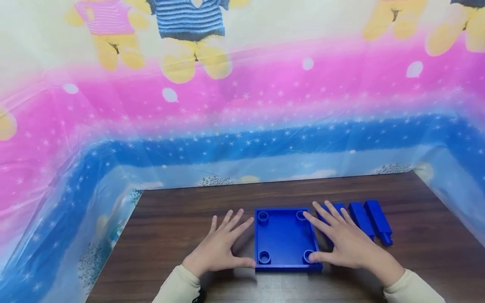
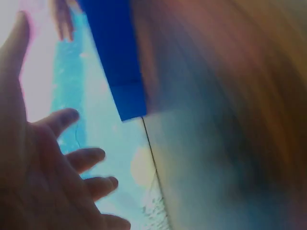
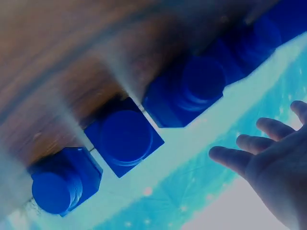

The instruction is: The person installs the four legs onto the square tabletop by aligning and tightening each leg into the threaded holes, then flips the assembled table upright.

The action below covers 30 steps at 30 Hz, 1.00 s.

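A blue square plastic panel [image 1: 286, 240] lies on the table with its raised rim and corner ring sockets facing up. My left hand [image 1: 217, 248] is at its left side, fingers spread, thumb tip at the near left corner. On the other side my right hand [image 1: 346, 244] has its fingers spread too, with thumb and index tip at the right edge by the sockets. Beneath and beyond that hand lie several blue square legs, among them a middle leg [image 1: 361, 221] and an outermost leg [image 1: 377, 219]. In the right wrist view, round pegs [image 3: 125, 136] show on the leg ends.
The dark wood-grain table [image 1: 178, 206] ends at a printed cloth [image 1: 242, 147] that hangs behind it and along both sides. Cream sleeves [image 1: 178, 286] cover the forearms. The wrist views are blurred.
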Each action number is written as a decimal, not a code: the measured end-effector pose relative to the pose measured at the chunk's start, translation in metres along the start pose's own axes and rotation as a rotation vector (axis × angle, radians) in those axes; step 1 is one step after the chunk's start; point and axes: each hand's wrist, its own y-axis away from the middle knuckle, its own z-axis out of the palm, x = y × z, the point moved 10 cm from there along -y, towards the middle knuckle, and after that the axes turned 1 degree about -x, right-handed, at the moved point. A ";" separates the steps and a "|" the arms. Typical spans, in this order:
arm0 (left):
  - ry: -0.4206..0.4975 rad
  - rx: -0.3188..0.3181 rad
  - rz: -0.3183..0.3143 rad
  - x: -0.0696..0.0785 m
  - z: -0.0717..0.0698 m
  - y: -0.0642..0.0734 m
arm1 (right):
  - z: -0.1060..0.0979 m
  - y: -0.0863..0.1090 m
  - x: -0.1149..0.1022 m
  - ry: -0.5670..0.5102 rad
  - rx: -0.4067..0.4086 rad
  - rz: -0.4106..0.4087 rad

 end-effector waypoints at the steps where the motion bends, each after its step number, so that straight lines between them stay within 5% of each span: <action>1: 0.025 0.005 -0.008 -0.003 0.000 -0.002 | -0.004 -0.002 0.002 -0.016 0.017 0.010; 7: 0.262 0.070 -0.039 -0.019 0.001 -0.015 | -0.022 -0.014 0.019 -0.135 0.064 0.042; 12: 0.410 0.170 0.003 -0.025 0.001 -0.032 | -0.028 -0.026 0.033 -0.258 0.072 0.072; 17: 0.526 0.164 -0.015 -0.033 0.017 -0.034 | -0.022 -0.031 0.036 -0.286 0.071 0.101; 23: 0.549 0.138 -0.079 -0.043 0.037 -0.029 | -0.009 -0.029 0.039 -0.313 0.029 0.162; 30: 0.536 0.131 -0.082 -0.045 0.039 -0.037 | -0.018 -0.029 0.043 -0.270 0.096 0.137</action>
